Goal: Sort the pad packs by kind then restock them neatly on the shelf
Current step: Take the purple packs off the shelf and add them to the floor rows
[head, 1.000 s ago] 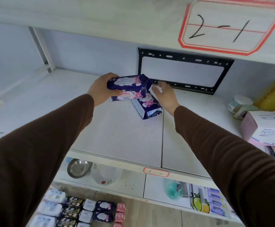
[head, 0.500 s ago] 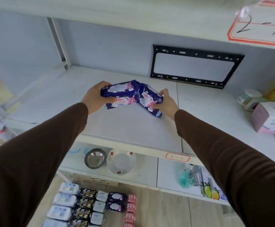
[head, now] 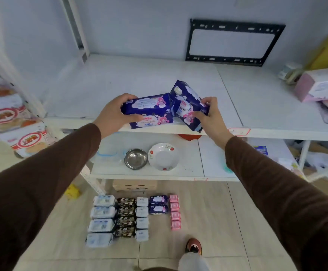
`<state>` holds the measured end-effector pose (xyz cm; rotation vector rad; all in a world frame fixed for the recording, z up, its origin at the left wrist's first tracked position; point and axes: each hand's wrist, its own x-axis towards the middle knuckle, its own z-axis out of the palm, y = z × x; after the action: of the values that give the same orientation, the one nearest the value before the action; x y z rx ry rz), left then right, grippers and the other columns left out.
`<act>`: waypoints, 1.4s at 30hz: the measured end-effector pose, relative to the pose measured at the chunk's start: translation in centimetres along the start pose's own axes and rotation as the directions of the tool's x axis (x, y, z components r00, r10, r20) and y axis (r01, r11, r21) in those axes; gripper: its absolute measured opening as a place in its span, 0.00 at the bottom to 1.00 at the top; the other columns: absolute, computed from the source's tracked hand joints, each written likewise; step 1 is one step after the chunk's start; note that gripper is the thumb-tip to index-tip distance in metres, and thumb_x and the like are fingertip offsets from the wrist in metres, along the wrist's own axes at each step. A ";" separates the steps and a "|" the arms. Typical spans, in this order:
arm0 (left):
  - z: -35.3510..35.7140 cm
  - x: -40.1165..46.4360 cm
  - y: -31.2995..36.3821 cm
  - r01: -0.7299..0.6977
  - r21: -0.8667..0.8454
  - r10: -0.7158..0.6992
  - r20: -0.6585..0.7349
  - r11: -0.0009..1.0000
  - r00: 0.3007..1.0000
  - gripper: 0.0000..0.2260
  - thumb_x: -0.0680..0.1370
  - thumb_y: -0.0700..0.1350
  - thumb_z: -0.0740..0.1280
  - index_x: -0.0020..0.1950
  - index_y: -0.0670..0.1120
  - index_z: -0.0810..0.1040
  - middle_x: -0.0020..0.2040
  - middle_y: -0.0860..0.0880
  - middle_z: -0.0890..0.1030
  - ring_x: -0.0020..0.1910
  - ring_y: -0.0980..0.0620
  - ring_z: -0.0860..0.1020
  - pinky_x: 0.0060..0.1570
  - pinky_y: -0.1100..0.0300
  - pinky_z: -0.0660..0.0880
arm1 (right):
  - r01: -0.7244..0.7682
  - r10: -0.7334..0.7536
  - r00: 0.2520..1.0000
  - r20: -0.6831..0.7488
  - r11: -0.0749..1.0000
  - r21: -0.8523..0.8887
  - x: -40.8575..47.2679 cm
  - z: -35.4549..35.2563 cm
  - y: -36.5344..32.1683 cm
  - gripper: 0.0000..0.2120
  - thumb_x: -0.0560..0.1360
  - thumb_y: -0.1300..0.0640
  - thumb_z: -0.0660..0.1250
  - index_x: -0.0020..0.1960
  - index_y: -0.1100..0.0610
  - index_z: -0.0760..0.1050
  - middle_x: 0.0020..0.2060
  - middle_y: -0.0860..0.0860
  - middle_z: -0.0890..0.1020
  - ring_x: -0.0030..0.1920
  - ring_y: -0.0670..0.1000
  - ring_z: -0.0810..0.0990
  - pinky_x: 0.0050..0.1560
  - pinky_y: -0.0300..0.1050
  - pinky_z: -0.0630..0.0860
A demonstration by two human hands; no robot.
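Two hands hold purple pad packs at a white shelf's front edge.
Left hand (head: 112, 116) grips two stacked packs (head: 149, 112); right hand (head: 211, 118) grips a tilted pack (head: 186, 102) on the shelf (head: 139, 79).

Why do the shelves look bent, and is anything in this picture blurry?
Head view: the wide-angle lens bows the white shelf edge and the grey upright post; the red-and-white boxes at the left margin are smeared, while the dark blue pad packs in the hands at centre stay fairly sharp; lighting is soft, without harsh glare.
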<state>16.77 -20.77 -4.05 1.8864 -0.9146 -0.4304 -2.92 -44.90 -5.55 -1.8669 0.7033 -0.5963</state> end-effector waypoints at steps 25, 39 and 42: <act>20.4 -27.8 -26.2 0.382 0.304 -0.477 0.366 0.873 0.799 0.27 0.70 0.44 0.78 0.66 0.51 0.72 0.59 0.52 0.76 0.56 0.53 0.77 0.56 0.57 0.77 | -0.075 0.353 0.864 0.360 0.796 -0.601 -23.8 9.6 29.8 0.28 0.75 0.54 0.71 0.73 0.50 0.69 0.65 0.54 0.75 0.63 0.58 0.68 0.64 0.48 0.65; 38.7 -30.9 -51.3 0.157 0.469 -0.375 0.420 0.869 0.826 0.21 0.74 0.43 0.70 0.66 0.51 0.72 0.61 0.50 0.74 0.53 0.50 0.78 0.50 0.56 0.76 | -0.244 0.546 0.798 0.254 0.679 -0.693 -24.6 22.1 55.9 0.29 0.74 0.54 0.72 0.73 0.46 0.68 0.62 0.53 0.70 0.57 0.59 0.78 0.63 0.49 0.75; 42.1 -30.3 -56.2 0.105 0.462 -0.330 0.439 0.881 0.836 0.22 0.75 0.44 0.71 0.67 0.52 0.72 0.62 0.51 0.74 0.56 0.50 0.77 0.52 0.55 0.76 | -0.200 0.543 0.793 0.275 0.659 -0.725 -24.2 24.3 60.4 0.28 0.75 0.50 0.70 0.74 0.47 0.67 0.65 0.54 0.70 0.59 0.59 0.78 0.63 0.48 0.74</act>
<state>-6.75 -9.27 -75.93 2.3452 -1.2082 -0.9774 -15.76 -31.72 -72.57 -2.2826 1.0255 0.4817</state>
